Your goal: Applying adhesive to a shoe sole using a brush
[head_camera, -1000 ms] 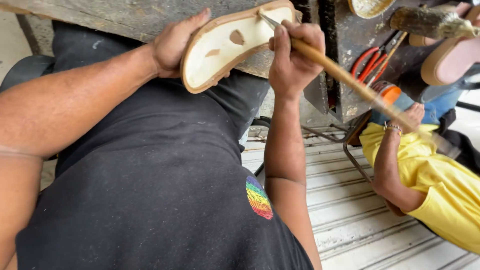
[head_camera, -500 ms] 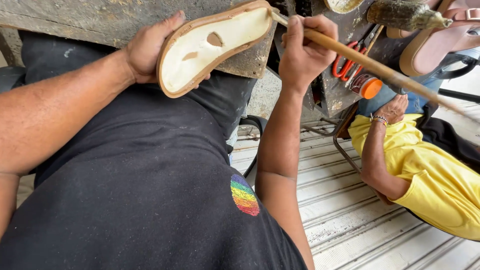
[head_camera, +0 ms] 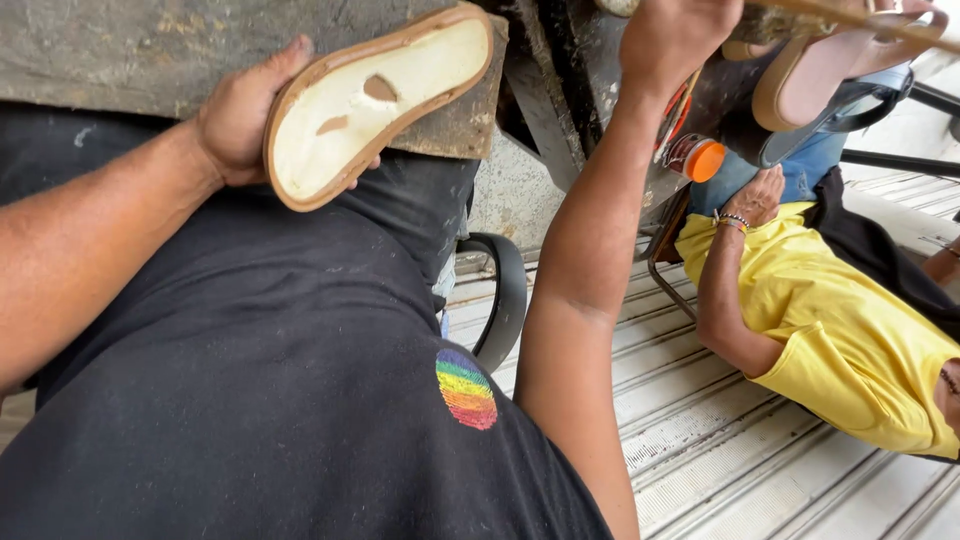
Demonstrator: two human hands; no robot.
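Note:
My left hand grips a shoe sole by its heel end, with the pale inner face up and a brown rim around it. The sole has two small brown cut-outs and rests against the edge of a worn grey workbench. My right hand is raised at the top of the view, shut on a long wooden-handled brush whose stick runs off to the right. The brush tip is out of view and no longer touches the sole.
Another person in a yellow shirt sits at the right, their hand near an orange-capped container. A pink sandal sole lies on the bench at top right. A corrugated metal shutter fills the lower right.
My right hand has lifted the brush up and away from the sole's toe. The sole and my left hand have slid rightward and lower in view as the camera shifted.

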